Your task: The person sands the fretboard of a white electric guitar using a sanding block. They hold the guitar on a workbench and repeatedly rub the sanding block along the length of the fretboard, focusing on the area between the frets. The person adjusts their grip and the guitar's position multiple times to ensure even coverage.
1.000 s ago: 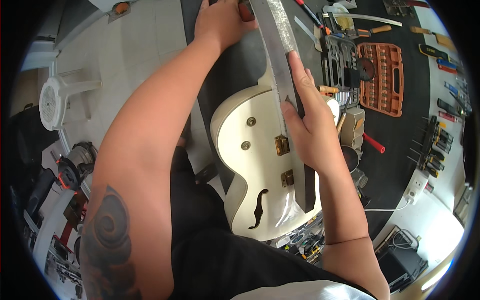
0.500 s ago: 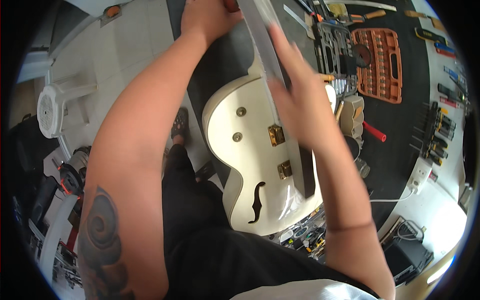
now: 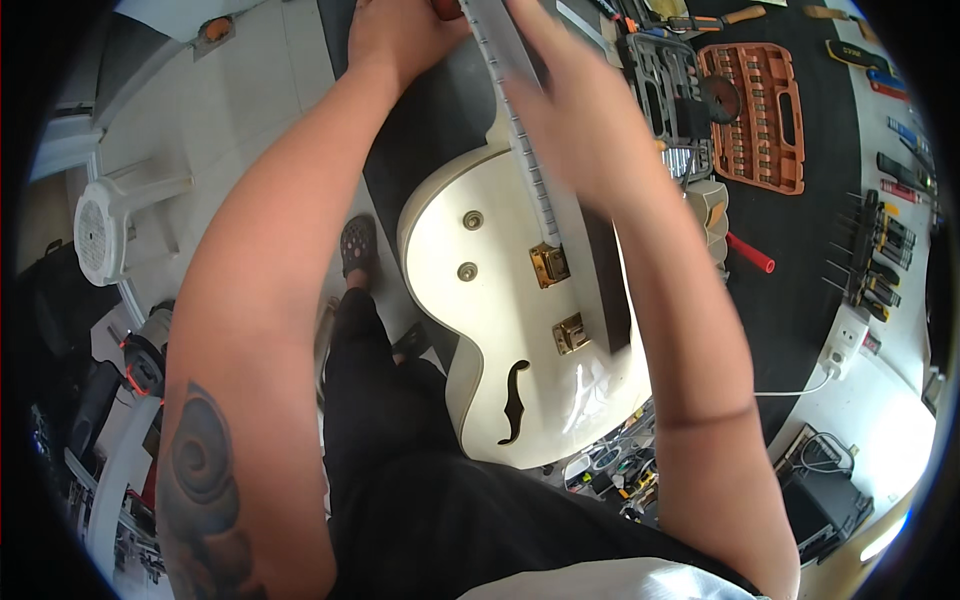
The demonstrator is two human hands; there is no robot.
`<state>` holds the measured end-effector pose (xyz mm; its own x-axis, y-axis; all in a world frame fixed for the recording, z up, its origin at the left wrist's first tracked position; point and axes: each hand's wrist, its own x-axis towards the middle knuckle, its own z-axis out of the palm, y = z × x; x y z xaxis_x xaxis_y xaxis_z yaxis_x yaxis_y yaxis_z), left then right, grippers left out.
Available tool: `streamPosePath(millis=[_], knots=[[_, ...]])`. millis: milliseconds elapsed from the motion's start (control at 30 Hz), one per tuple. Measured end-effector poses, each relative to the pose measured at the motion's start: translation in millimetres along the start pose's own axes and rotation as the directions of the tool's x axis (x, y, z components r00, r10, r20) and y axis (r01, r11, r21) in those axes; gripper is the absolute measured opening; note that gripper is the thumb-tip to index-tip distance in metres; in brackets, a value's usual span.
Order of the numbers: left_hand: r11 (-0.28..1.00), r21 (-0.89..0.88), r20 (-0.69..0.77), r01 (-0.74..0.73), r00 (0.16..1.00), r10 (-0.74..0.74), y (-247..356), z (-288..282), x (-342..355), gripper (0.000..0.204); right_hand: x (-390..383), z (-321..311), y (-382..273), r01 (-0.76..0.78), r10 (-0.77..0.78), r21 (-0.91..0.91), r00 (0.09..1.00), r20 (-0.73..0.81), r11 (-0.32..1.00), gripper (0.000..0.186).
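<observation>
A cream hollow-body electric guitar (image 3: 440,230) lies face up before me, with two gold pickup-like fittings and a dark f-shaped hole. Its fretboard (image 3: 528,165) shows a row of metal frets. My left hand (image 3: 405,38) is at the upper edge, closed around the neck by a reddish-brown part; some fingers are out of view. My right hand (image 3: 585,120), blurred by motion, grips a long straight grey bar (image 3: 592,265) lengthwise over the strings' place, thumb on its left side. The bar's near end reaches over the body beside the gold fittings.
On the dark bench to the right lie an orange socket case (image 3: 755,120), a grey tool case (image 3: 655,85) and a red-handled tool (image 3: 750,252). Screwdrivers (image 3: 880,245) hang on the wall by a power outlet (image 3: 846,340). At left, a white stool (image 3: 100,235) stands on the tiled floor.
My right hand and the bar have slid away from me, up along the neck, and the bar has shifted right, uncovering the frets. My left hand stays at the neck; the view has shifted slightly.
</observation>
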<state>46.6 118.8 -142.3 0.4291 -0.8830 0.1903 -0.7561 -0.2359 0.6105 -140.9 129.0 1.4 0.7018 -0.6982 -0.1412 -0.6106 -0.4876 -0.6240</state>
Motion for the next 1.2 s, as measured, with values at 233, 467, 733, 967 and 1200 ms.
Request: streamPosePath(millis=[233, 467, 733, 967, 1200], knots=[[0.996, -0.078, 0.002, 0.043, 0.999, -0.043, 13, -14, -6, 0.043, -8, 0, 4, -0.029, 0.03, 0.042, 0.999, -0.011, 0.999, 0.076], [0.998, -0.062, -0.1, -0.019, 0.995, 0.012, 8, 3, -1, 0.042, 22, -11, 5, 0.027, -0.03, -0.07, 0.999, -0.04, 0.997, 0.076], [0.997, -0.003, -0.161, -0.081, 0.984, 0.079, -8, 9, -6, 0.047, -50, -1, 28, 0.076, -0.073, 0.075, 0.997, -0.039, 0.994, 0.078], [0.995, -0.047, -0.136, -0.084, 0.988, 0.077, 5, 10, 1, 0.051, 28, -25, 1, -0.122, 0.128, -0.064, 0.987, 0.097, 0.99, 0.076], [0.998, 0.016, -0.145, -0.065, 0.987, 0.067, -13, 7, -5, 0.047, -50, -6, 36, 0.114, -0.11, 0.105, 0.993, -0.035, 0.988, 0.078]])
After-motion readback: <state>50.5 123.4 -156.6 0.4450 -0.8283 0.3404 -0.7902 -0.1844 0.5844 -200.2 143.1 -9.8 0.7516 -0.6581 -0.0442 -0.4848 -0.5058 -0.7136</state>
